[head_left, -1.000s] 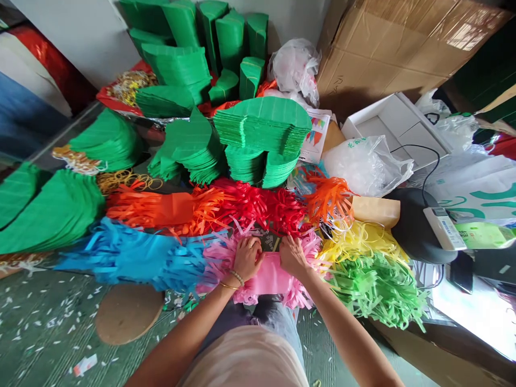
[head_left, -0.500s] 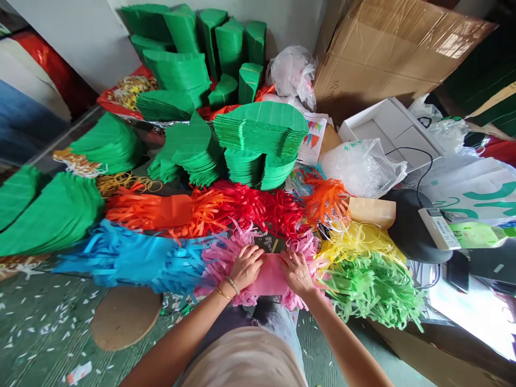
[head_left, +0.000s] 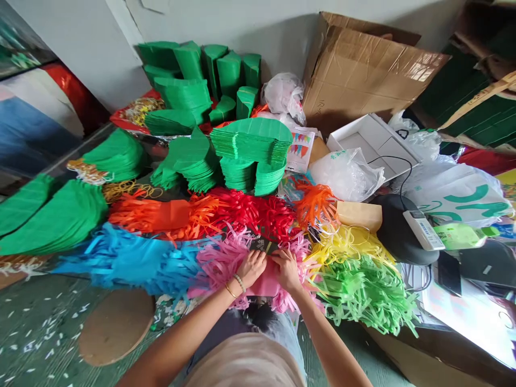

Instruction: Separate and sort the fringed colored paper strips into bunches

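Note:
My left hand and my right hand meet over a stack of pink fringed tissue paper in front of me. Both hands pinch the smooth pink middle strip, fingers bent onto it, thumbs nearly touching. Pink fringes spread to either side of the hands. A beaded bracelet and a thin bangle sit on my left wrist.
Blue fringed paper lies left, orange and red behind, yellow and light green right. Green paper stacks stand further back. Cardboard box, plastic bags, a black round device at right.
Both hands have slid closer together along the pink strip and now almost touch. The camera has tilted up a little, so more wall shows.

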The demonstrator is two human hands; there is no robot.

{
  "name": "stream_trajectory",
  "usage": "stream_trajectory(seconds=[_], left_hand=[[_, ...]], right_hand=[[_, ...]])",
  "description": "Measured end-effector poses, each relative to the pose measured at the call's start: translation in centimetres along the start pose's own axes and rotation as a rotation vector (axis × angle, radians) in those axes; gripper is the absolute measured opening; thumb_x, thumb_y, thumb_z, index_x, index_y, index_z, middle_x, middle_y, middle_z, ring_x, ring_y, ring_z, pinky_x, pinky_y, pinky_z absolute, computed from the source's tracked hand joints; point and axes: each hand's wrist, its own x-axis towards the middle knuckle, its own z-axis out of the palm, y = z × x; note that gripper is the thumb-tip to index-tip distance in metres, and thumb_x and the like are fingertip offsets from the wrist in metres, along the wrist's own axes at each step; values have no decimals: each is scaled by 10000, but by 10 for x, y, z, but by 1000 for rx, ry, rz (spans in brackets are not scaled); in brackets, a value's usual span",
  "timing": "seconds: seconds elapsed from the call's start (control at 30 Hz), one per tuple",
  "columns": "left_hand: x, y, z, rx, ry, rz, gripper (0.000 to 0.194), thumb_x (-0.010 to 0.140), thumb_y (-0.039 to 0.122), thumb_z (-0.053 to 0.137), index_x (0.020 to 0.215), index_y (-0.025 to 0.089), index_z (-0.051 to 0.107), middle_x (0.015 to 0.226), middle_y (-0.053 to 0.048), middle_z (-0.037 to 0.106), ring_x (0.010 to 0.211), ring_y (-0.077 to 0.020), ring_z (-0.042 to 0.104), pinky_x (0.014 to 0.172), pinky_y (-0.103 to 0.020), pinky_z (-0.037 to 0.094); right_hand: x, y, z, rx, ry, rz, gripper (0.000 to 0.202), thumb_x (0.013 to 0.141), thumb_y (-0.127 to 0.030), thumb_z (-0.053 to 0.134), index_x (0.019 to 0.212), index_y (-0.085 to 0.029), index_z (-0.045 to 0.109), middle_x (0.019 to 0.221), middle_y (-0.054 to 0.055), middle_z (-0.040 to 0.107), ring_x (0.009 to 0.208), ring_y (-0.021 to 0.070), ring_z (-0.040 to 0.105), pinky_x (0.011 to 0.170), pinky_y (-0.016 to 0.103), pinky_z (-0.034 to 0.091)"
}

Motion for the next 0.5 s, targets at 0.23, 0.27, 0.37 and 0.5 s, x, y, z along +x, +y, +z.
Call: stream_trajectory(seconds=[0.23,0.27,0.37,0.5], left_hand=[[13,-17,-35,44,151,-96,338,859,-3,471,1072,174,665,966,-104,719,789,-204,692,713,-328,564],[13,-22,-44,50,181,-118,347,869,2,466,1092,179,665,989,-106,720,809,-203,698,725,-322,567],[7,-33,-76,71,275,-181,341,910,43,463,1128,198,674,1068,-108,719,909,-205,708,806,-314,567],[-10,-39,-138,80,555,-297,279,935,122,503,1085,223,716,1072,-80,731,852,-166,721,791,-266,560]], right_hand=[[-4,11,-4,-4,-22,-3,664,763,-207,637,1406,-159,476,1219,119,636,1122,279,542,993,395,392],[-4,12,-5,-6,-22,-8,678,763,-222,644,1414,-161,464,1220,120,635,1123,281,542,996,398,389],[-5,10,-7,-15,-14,-19,716,752,-249,661,1429,-169,442,1237,124,620,1130,285,536,997,405,384],[-8,8,-9,-33,-8,-27,701,728,-259,683,1393,-152,488,1253,146,610,1154,301,525,1012,430,364]])
